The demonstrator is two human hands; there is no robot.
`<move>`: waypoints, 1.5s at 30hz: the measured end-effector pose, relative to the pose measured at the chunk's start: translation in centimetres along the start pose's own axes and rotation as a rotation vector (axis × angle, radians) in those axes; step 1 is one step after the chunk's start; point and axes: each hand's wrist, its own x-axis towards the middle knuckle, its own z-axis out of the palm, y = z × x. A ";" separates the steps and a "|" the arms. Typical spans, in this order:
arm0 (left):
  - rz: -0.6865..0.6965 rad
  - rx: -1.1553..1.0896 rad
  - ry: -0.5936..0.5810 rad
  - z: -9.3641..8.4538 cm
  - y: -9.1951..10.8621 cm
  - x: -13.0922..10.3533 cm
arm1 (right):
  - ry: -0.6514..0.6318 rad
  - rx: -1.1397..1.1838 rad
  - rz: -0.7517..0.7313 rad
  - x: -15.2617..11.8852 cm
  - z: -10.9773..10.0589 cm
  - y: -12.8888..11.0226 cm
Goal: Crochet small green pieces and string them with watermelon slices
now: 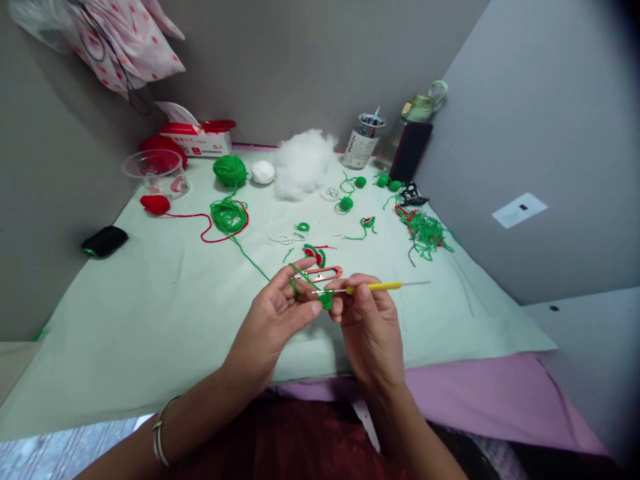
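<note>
My right hand (370, 320) grips a crochet hook (383, 287) by its yellow handle, the metal tip pointing left. That tip lies at a small green crochet piece (326, 300), pinched by my left hand (280, 307) between thumb and fingers. Green working yarn runs over the raised left fingers and back to a loose green coil (229, 217) on the table. Just beyond my hands lie orange-handled thread snips (325, 274) and small red-and-green crocheted pieces (315, 253). Whether the hook has a loop on it is too small to tell.
A green yarn ball (230, 171), a white ball (263, 173) and fluffy stuffing (305, 163) stand at the back. At the right are a yarn-scrap heap (427, 233), a phone (411, 152) against a bottle, and a pen holder (363, 143). A clear tub (170, 183) is at left.
</note>
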 end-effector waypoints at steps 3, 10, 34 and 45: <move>0.006 0.030 -0.018 -0.2 0.1 0.0 | -0.007 -0.044 -0.007 0.2 -0.2 -0.4; 0.018 0.066 -0.030 -0.6 0.6 0.1 | -0.058 -0.178 -0.118 -0.1 -0.6 -0.9; 0.048 0.247 -0.122 -1.4 2.9 0.8 | -0.185 0.003 0.112 2.7 0.6 -1.9; 0.101 0.661 -0.206 -5.2 6.4 5.7 | -0.381 -0.126 0.554 10.4 1.7 -0.4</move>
